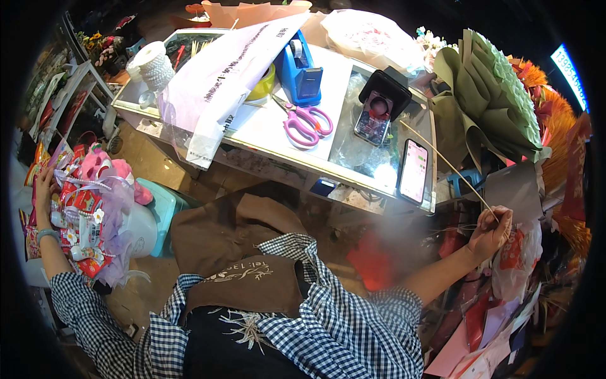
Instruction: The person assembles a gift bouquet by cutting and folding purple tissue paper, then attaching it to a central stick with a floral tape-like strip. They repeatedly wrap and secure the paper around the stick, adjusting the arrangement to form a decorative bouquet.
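Note:
At the far left, my left hand (45, 188) lies against the outer side of a bouquet of snack packets (82, 205), its visible fingers stretched out. The bouquet has red packets, white flowers, pearl strings, pink plush and lilac netting. On the right, the closed fingers of my right hand (491, 234) grip the lower end of a thin wooden stick (449, 165). The stick slants up and left, its far tip over the table's right part. A thin strand also shows beside this hand.
The table (331, 120) holds purple-handled scissors (305, 124), a blue tape dispenser (300, 72), a printed wrapping sheet (221, 88), a cord spool (151, 66), a lit phone (413, 170) and an open black case (384, 91). A green-wrapped bouquet (486, 95) stands right; a brown-covered seat (233, 221) is near me.

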